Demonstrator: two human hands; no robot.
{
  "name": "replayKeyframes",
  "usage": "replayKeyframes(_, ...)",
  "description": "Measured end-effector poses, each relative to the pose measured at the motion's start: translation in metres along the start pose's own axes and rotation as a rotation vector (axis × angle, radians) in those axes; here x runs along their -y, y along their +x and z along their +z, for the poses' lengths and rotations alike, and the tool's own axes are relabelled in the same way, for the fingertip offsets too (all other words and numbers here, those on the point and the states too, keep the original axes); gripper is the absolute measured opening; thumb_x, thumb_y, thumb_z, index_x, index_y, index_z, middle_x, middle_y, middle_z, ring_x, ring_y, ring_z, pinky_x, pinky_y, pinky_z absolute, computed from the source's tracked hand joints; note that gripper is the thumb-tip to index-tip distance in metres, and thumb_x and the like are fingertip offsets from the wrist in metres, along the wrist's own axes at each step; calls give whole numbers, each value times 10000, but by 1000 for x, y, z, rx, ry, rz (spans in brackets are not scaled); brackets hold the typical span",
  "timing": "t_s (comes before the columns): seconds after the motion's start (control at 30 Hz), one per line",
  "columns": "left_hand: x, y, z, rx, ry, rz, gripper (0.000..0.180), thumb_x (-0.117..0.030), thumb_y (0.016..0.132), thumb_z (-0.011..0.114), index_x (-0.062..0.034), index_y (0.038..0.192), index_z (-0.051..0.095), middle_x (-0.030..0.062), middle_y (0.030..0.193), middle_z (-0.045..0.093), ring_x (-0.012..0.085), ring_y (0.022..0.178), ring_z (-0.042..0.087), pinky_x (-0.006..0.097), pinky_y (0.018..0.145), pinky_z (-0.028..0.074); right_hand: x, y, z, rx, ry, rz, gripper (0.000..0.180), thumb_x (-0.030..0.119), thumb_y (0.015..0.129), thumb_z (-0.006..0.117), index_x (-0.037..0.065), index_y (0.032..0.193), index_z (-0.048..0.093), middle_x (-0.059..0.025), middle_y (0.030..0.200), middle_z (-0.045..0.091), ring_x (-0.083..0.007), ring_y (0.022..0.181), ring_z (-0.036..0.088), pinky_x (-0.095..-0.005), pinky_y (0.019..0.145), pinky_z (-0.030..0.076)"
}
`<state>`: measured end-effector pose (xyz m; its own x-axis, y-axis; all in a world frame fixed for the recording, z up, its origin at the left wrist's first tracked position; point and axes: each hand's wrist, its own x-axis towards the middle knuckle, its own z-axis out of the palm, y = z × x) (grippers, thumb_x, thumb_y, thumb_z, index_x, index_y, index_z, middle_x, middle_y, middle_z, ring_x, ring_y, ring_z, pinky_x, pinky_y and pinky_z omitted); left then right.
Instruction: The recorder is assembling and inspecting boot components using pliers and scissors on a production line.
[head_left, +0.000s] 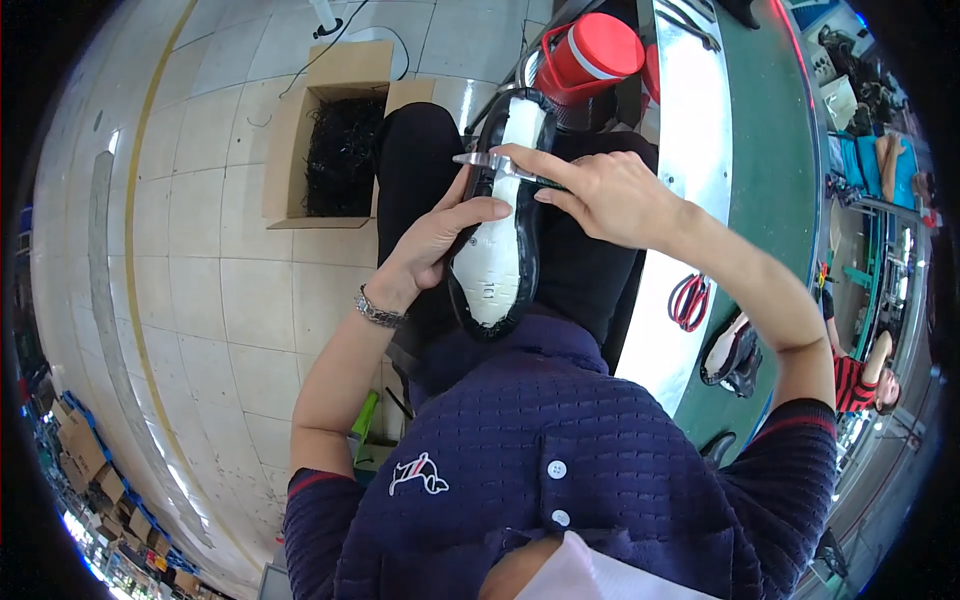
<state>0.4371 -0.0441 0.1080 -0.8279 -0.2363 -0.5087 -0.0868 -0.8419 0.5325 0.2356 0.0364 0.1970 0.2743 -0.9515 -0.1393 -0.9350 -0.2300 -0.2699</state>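
A shoe (487,262) with black edges lies bottom-up across my lap, its white underside facing me. My left hand (432,236) is wrapped round the shoe's left side, its thumb pressed on the white underside. In my right hand (612,196) is a silvery metal hand tool (478,159) with a narrow head pointing left. The tool lies across the shoe's middle, its exact kind unclear, and most of its handle is hidden by my fingers. My right forefinger reaches along the tool.
An open cardboard box (290,160) with black scraps stands on the tiled floor to the left. Ahead is a red jug (603,47). A metal ledge (692,140) and green belt (765,160) run along my right, bearing red-handled cutters (689,302) and another shoe (732,352). People sit farther right.
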Motion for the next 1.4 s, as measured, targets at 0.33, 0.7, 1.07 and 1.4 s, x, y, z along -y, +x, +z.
replayKeyframes(0.33,5,-2,-11,15,40,-48,1062,-118,735,786,-215,1551,113,74,1328,464,207,1197,490,368,1013,404,32,2,-20,266,-91,101,620,229,929,585,265,1483,309,-103,701,659,-282,565,646,-390,497,497)
replayKeyframes(0.7,50,-13,-10,104,-342,198,606,-518,1023,259,-247,1548,124,44,1552,285,207,1387,341,380,1118,326,24,-24,-26,321,136,152,616,176,905,603,265,1457,344,-151,708,630,-331,628,653,-442,570,515)
replayKeyframes(1.07,64,-23,13,30,-384,272,613,-521,1018,283,-283,1548,84,43,1545,294,207,1362,386,383,1100,360,60,-34,-4,231,-117,-16,709,78,854,585,403,1447,374,-81,702,562,-221,566,606,-338,457,489)
replayKeyframes(1.4,54,-25,20,-19,-398,242,839,-228,874,638,-215,1550,142,126,1450,405,206,1245,497,360,1073,376,50,-50,9,151,-7,-14,677,169,856,655,393,1440,395,-45,628,550,-197,506,583,-303,412,451)
